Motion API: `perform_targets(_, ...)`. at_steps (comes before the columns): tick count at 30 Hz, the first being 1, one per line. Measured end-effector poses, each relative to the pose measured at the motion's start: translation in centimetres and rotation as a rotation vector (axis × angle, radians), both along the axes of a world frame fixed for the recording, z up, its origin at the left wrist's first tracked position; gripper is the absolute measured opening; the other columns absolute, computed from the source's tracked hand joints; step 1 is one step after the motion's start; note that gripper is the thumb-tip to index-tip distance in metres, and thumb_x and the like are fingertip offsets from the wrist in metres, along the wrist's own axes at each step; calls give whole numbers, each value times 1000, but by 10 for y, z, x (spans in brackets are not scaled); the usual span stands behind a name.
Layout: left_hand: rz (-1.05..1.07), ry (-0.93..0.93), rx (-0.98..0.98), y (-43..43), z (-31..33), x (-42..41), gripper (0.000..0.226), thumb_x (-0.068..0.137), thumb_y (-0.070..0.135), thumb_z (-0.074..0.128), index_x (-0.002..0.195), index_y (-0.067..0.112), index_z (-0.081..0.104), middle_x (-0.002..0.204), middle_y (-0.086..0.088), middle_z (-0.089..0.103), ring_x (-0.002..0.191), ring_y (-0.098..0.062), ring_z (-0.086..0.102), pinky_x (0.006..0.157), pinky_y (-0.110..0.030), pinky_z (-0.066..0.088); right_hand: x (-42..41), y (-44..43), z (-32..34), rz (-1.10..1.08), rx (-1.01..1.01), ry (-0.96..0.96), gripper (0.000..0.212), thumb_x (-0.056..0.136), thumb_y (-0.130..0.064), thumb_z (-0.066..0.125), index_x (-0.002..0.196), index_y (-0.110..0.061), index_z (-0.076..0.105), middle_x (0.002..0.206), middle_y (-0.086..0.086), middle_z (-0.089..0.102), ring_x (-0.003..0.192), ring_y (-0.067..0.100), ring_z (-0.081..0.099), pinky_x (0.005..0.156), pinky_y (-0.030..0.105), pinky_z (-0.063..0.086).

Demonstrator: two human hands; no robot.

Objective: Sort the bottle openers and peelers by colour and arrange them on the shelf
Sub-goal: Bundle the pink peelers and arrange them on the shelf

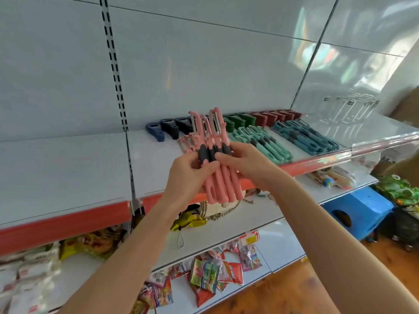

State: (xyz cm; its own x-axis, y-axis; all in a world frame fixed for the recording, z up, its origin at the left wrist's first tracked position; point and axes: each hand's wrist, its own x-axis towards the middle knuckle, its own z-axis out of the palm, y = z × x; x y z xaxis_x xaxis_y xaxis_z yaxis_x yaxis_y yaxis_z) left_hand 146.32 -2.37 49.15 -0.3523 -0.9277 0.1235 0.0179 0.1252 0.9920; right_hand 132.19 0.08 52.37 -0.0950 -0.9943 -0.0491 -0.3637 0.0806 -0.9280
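so the bunch of pink peelers [221, 184] is up in the air in front of the shelf [68, 173], just over its front edge, blades pointing up and handles hanging down. our guess is they're light, hard plastic with a dark rubbery bit in the middle of each handle. that makes them stiff and not fragile, but a fanned-out bunch like this will want to slide apart, and the metal blades up top are the part to stay away from. the rubbery middle looks like the place to hold, and that's pretty much where we've got them.

our left hand [184, 177] is wrapped round the bunch from the left, thumb across the front and fingers curled behind. our right hand [247, 166] comes in from the other side, fingertips pressed on the dark grips. so both hands are closed on the same bunch.

behind it a small pile of pink peelers [184, 143] lies flat on the shelf. to the right are mint peelers [260, 143] and blue peelers [310, 137] in rows, with bottle openers [169, 129] lined up along the back.
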Motion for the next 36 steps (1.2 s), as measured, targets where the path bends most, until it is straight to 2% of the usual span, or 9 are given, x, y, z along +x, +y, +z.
perform_targets(5,41,-19,-31,-23,-2,-13,9,85,17,63,94,19,63,88,-6,70,77,-22,70,70,-45,58,-13,-26,-1,8,-3,-11,25,91,-19,57,112,-6,60,101,14,67,83,18,66,71,24,57)
perform_targets(8,64,-41,-50,-39,-6,-16,15,85,20,64,99,15,65,90,-8,70,81,-24,69,73,-49,56,-15,-42,-2,30,0,22,25,91,-19,56,111,-5,60,96,12,66,80,17,65,72,26,56)
perform_targets(13,96,-32,-16,-59,-7,-20,17,84,17,65,97,7,65,90,-15,69,80,-27,69,68,-50,57,-20,-68,-4,46,3,71,29,90,-22,58,109,-1,60,103,20,65,84,21,63,85,42,55)
perform_targets(19,116,-29,9,-70,0,-31,17,85,14,63,100,5,65,90,-14,69,75,-22,70,61,-40,59,-32,-88,0,117,5,78,40,87,-27,61,109,7,57,108,33,59,82,26,57,83,63,47)
perform_targets(24,184,-53,38,-69,1,-40,7,85,11,63,92,11,65,81,-5,69,65,-13,69,53,-30,57,-44,-102,-2,213,34,54,34,90,-27,58,105,3,62,100,26,65,84,28,63,84,54,52)
perform_targets(30,273,-196,47,-62,-3,-50,7,84,13,65,90,11,65,84,-11,69,69,-19,69,60,-37,59,-53,-108,-12,269,53,101,37,88,-28,61,97,7,62,100,29,65,89,37,65,81,55,52)
perform_targets(32,300,-219,62,-60,-3,-52,7,83,13,65,89,10,65,83,-12,69,67,-18,69,58,-36,58,-53,-108,-16,277,36,105,32,86,-29,63,83,3,62,86,26,66,79,33,65,79,50,55)
perform_targets(34,341,-245,61,-58,-3,-53,8,82,14,67,89,9,65,83,-13,69,70,-23,69,59,-38,58,-53,-108,-22,234,-24,159,29,85,-28,64,68,-6,54,69,16,57,66,24,57,67,42,54)
perform_targets(36,371,-274,53,-56,-4,-53,9,81,15,68,88,10,66,82,-13,69,71,-25,68,59,-39,58,-55,-109,-26,177,-80,212,27,83,-27,65,69,-9,51,65,13,48,61,20,49,59,37,47)
